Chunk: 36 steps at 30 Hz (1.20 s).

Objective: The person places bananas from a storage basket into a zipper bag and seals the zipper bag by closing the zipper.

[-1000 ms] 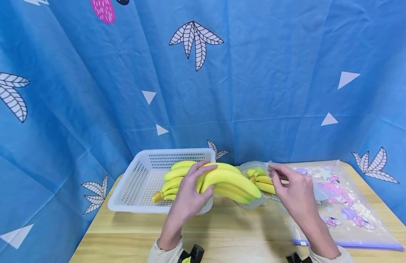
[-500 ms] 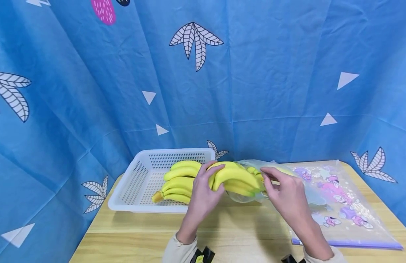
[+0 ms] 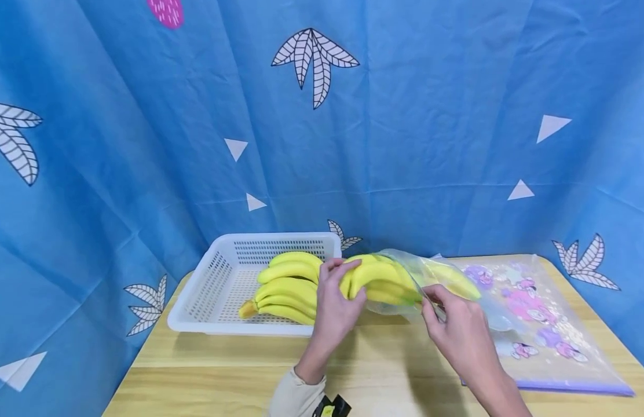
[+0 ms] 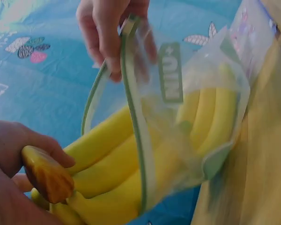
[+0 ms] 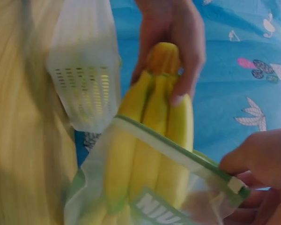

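Note:
My left hand (image 3: 339, 298) grips a bunch of yellow bananas (image 3: 381, 281) near its brown stem (image 4: 47, 174). The tips of this bunch are inside a clear zip bag (image 5: 93, 187) with green edging and lettering, while the stem end sticks out of its mouth. With my right hand (image 3: 457, 324) I pinch the bag's rim near the slider (image 5: 235, 185), and the mouth gapes around the bananas. Deeper in the bag lies another bunch of bananas (image 4: 210, 112), seen through the film.
A white plastic basket (image 3: 197, 289) on the left holds more bananas (image 3: 288, 289). On the right of the wooden table (image 3: 238, 376) lies a larger clear zip bag (image 3: 572, 330) with pink and purple prints and a purple edge. A blue curtain (image 3: 431, 127) hangs behind.
My left hand has moved right, carrying the banana bunch into the bag's mouth. The right hand keeps its pinch on the rim and has shifted slightly left and down.

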Each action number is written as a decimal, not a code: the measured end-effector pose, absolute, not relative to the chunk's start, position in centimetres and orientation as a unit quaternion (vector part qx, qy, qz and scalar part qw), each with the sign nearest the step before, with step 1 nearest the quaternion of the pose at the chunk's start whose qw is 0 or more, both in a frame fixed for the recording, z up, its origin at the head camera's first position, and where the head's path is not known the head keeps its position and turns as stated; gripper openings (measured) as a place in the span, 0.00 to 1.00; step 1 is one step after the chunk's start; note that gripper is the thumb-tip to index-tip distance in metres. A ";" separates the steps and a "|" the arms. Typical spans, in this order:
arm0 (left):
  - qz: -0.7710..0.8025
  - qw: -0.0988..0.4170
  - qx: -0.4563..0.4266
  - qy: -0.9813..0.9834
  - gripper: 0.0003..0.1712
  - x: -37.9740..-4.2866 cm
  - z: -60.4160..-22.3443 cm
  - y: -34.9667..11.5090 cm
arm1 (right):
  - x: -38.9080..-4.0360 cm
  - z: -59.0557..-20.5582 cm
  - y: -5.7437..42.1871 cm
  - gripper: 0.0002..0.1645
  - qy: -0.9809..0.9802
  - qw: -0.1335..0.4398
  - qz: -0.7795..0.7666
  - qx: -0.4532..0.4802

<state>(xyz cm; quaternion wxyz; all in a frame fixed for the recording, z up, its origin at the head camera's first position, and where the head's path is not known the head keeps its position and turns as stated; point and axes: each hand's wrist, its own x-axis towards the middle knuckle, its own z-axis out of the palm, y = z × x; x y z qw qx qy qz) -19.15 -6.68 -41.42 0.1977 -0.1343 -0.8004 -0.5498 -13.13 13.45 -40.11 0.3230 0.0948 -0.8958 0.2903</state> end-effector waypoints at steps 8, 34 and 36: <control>-0.568 0.119 -0.142 -0.802 0.27 -18.4 -43.0 -4.1 | -13.5 -41.0 12.3 0.13 -0.866 0.402 0.260 0.144; -0.789 -0.073 -0.074 -0.605 0.17 -19.4 -47.4 -0.9 | -12.7 -41.7 12.5 0.21 -0.842 0.401 0.258 0.252; -0.784 -0.065 -0.077 -0.612 0.29 -19.4 -47.6 -0.6 | -12.5 -42.0 12.6 0.23 -0.839 0.395 0.264 0.265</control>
